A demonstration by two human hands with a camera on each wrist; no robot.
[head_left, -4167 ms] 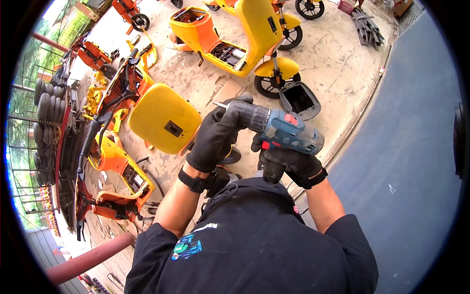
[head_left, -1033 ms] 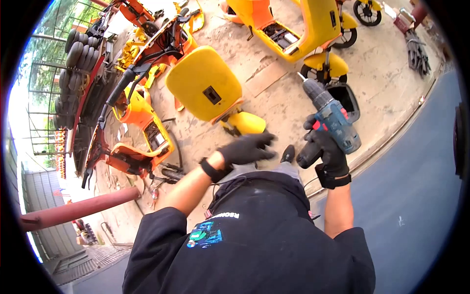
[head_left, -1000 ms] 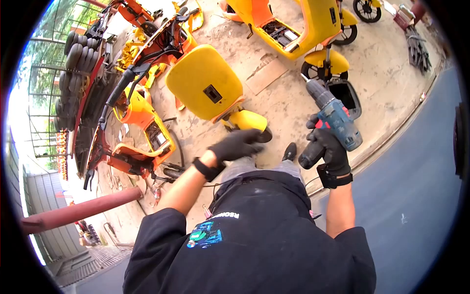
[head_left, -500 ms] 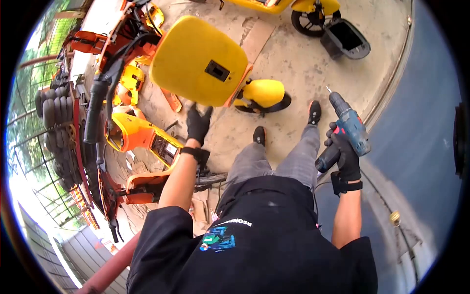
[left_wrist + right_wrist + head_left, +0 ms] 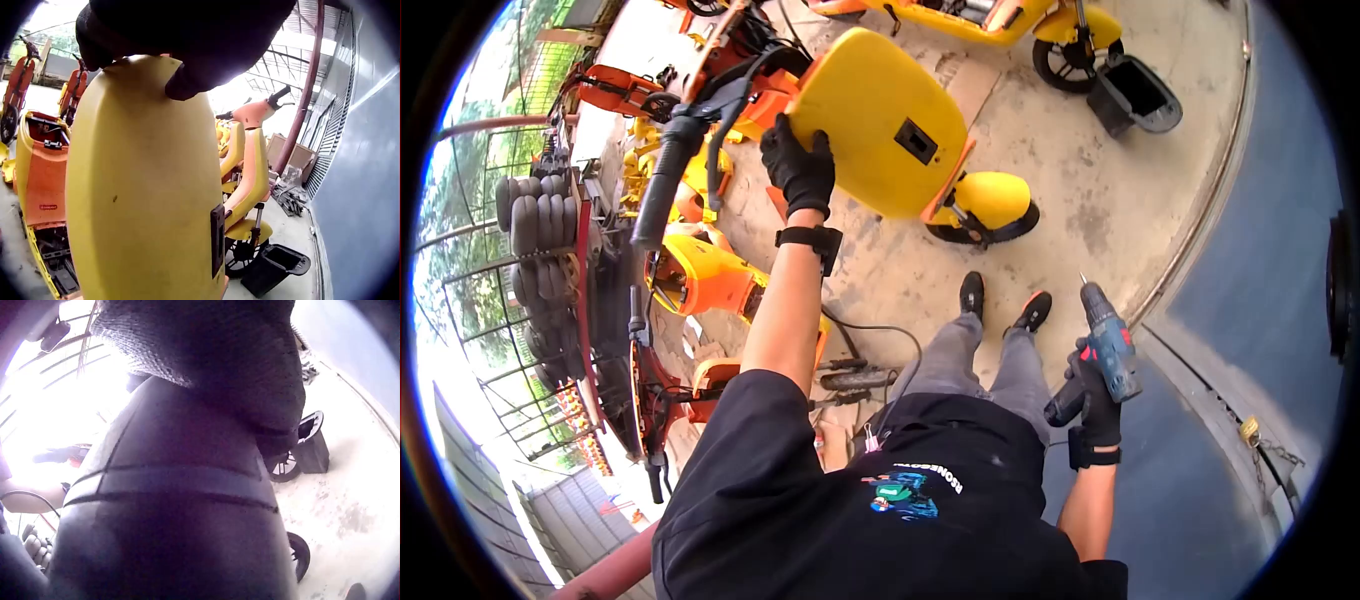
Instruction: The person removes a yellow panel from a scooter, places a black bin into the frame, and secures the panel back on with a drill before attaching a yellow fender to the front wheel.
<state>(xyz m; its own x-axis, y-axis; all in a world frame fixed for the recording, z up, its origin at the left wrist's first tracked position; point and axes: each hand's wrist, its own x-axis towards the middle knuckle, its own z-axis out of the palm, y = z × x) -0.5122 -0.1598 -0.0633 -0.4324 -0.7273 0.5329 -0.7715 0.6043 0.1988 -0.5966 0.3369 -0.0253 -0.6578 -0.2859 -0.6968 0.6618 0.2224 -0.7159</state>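
Note:
The gloved left hand grips the left edge of a yellow scooter front panel, which has a dark rectangular slot. In the left wrist view, fingers and thumb of the left hand lie on either side of the top edge of the panel. The gloved right hand holds a blue and black drill by its handle, low on the right, bit pointing forward. In the right wrist view the glove wraps the handle above the drill's dark base.
A black handlebar grip is left of the left forearm. Beyond the panel stand another yellow scooter and a black bin. Orange and yellow scooter parts lie at left, near stacked tyres. A blue surface borders the right side.
The left hand has come off the drill's front end and moved left and forward onto the yellow panel, which it now grips. The right hand, still holding the drill, has moved right and lower.

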